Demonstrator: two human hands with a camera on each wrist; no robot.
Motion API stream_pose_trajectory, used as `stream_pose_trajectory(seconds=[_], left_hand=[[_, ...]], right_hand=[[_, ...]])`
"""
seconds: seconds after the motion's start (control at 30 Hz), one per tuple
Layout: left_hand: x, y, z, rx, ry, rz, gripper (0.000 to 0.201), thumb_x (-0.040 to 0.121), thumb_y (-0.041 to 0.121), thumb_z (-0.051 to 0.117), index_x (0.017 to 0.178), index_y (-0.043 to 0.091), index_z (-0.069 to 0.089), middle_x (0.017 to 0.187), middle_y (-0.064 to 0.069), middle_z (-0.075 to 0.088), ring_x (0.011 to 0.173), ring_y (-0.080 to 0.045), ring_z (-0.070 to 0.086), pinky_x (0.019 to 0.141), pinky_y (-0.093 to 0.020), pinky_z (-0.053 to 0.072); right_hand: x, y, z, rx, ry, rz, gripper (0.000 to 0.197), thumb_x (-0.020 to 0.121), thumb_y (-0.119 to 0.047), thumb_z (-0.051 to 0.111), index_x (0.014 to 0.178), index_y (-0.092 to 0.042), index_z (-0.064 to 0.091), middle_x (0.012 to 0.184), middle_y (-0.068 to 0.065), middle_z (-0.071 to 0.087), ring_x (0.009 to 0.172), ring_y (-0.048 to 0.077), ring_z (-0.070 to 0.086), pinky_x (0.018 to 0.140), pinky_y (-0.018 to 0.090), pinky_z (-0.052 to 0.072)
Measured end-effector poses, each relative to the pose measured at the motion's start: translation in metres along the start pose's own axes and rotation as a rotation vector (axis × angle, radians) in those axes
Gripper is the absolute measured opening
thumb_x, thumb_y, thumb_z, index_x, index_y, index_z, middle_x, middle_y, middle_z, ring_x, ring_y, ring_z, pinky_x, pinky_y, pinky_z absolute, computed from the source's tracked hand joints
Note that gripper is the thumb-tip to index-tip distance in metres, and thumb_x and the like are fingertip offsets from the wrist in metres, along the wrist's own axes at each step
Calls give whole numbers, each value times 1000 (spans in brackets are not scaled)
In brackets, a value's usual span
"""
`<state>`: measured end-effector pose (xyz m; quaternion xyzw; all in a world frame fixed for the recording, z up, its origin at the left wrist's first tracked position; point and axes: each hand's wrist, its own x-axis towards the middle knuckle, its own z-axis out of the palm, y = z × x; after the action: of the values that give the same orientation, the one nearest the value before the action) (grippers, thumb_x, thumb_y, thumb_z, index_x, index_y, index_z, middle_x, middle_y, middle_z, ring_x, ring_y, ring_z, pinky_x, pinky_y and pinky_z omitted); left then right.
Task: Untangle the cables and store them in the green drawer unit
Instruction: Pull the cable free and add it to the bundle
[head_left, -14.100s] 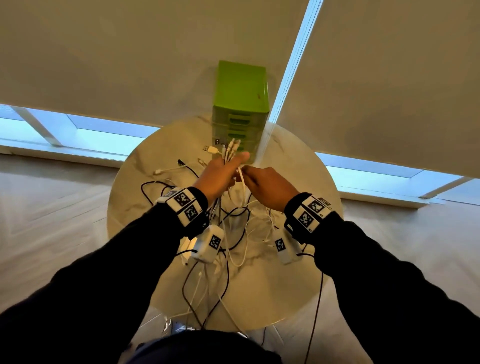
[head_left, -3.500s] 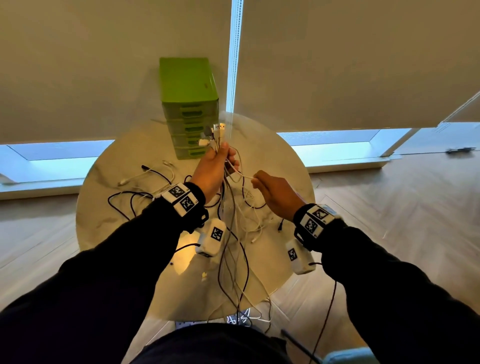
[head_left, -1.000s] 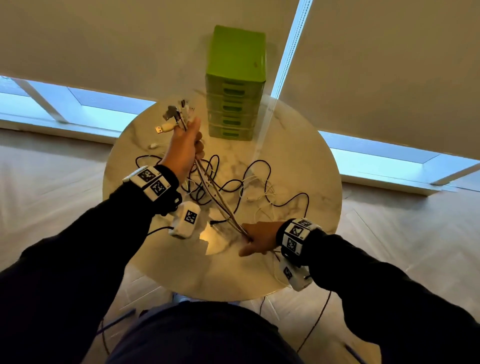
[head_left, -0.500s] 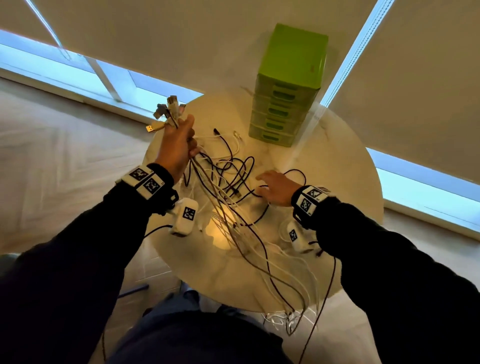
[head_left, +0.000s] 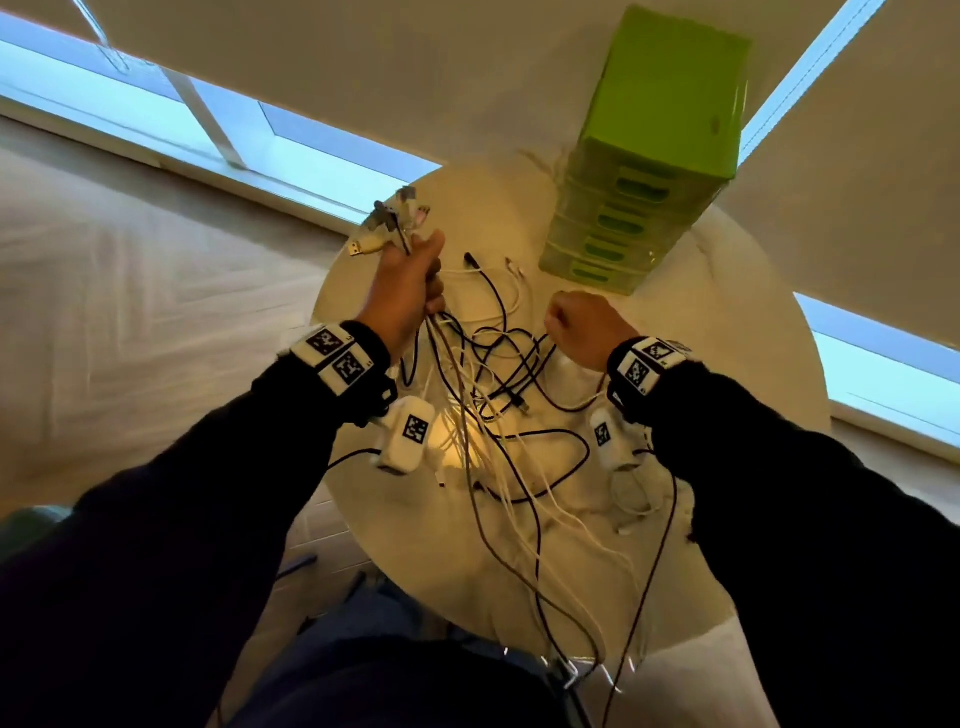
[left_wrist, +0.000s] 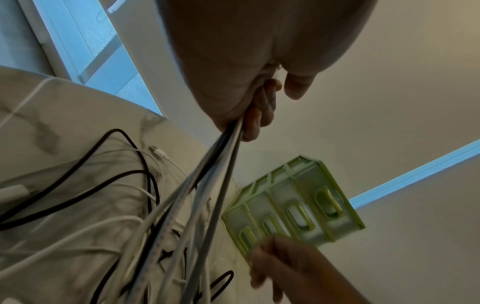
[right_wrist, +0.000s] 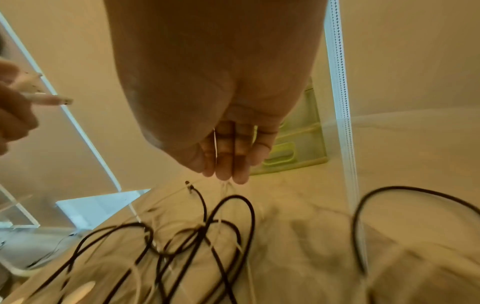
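I found no brand name or readable writing anywhere; the only markings were black-and-white square code tags on the white wrist bands and on the two small white camera housings hanging below the wrists.

The bright green plastic drawer unit stood at the far edge of the round pale marble-patterned table, its stacked drawers with slotted handles all pushed in, so I could not see any contents.

My left hand was raised over the table's left side, fingers wrapped tightly round a bundle of black and white cables, with their USB plug ends fanning out above the fist. The held strands ran down towards me into the loose tangle of black and white cables spread over the tabletop, some trailing over the near edge.

My right hand hovered just in front of the drawer unit, fingers curled in. The right wrist view showed a thin white strand running across those curled fingers; I could not tell whether they truly gripped it.
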<state>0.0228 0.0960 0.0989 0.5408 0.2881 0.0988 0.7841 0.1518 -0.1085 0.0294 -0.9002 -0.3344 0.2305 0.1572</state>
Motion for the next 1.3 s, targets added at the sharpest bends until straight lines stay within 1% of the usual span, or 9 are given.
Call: stream_pose_trajectory(seconds=[0.17, 0.27, 0.63, 0.77, 0.97, 1.1, 1.17, 1.23, 1.3], left_hand=[[25, -9, 1, 61, -78, -67, 30, 105, 21, 48, 78, 25, 35, 58, 9, 25, 48, -7, 22, 48, -24, 21], [35, -16, -2, 71, -115, -96, 32, 105, 20, 48, 76, 25, 35, 56, 11, 26, 46, -6, 23, 48, -24, 20], [50, -21, -13, 145, -209, -156, 27, 106, 21, 45, 82, 27, 35, 65, 3, 19, 53, -11, 18, 55, -33, 14], [51, -23, -12, 150, -219, -166, 16, 106, 21, 46, 92, 24, 38, 65, 4, 21, 53, -11, 19, 54, -32, 15], [50, -27, -5, 158, -212, -152, 15, 100, 22, 52, 91, 29, 43, 68, 5, 24, 55, -10, 23, 56, -31, 19], [45, -32, 6, 204, -184, -155, 16, 100, 16, 47, 88, 24, 39, 71, 8, 37, 60, -8, 31, 61, -29, 28], [32, -28, 15, 146, -199, -156, 10, 95, 24, 53, 93, 23, 43, 75, 5, 39, 64, -9, 36, 64, -29, 31], [21, -28, 23, 66, -219, -165, 36, 90, 38, 59, 117, 16, 50, 96, -7, 62, 86, -21, 59, 82, -34, 44], [9, -24, 33, 11, -241, -163, 69, 90, 52, 60, 140, 9, 42, 118, -9, 67, 106, -27, 62, 96, -39, 43]], right_hand=[[59, -22, 7, 181, 101, 71, 24, 98, -9, 48, 116, -7, 64, 115, 15, 67, 103, 30, 61, 84, 27, 44], [85, -29, 23, 135, 9, 205, 36, 95, -7, 48, 130, -3, 56, 127, 21, 61, 114, 36, 58, 92, 34, 46], [124, -25, 48, 22, -21, 523, 38, 94, -31, 58, 116, 0, 61, 123, 24, 61, 112, 39, 59, 79, 35, 45], [119, -24, 57, -25, -23, 560, 41, 94, -32, 60, 122, -1, 57, 130, 25, 55, 117, 40, 56, 89, 38, 49], [87, -28, 31, 262, 318, 322, 16, 100, -23, 50, 95, -8, 55, 93, 16, 65, 88, 35, 62, 76, 40, 51], [49, -55, -22, 794, 617, 175, 14, 103, -20, 50, 102, -7, 55, 86, 6, 70, 79, 13, 67, 75, 28, 56], [25, -70, -46, 886, 703, 62, 10, 102, -19, 52, 100, -9, 54, 83, 9, 69, 75, 15, 67, 69, 29, 57], [2, -79, -57, 828, 689, -48, 9, 101, -20, 55, 99, -11, 55, 81, 10, 68, 75, 21, 66, 70, 37, 58], [-20, -81, -53, 651, 608, -145, 10, 99, -22, 59, 98, -12, 59, 81, 3, 66, 75, 18, 65, 73, 40, 58]])
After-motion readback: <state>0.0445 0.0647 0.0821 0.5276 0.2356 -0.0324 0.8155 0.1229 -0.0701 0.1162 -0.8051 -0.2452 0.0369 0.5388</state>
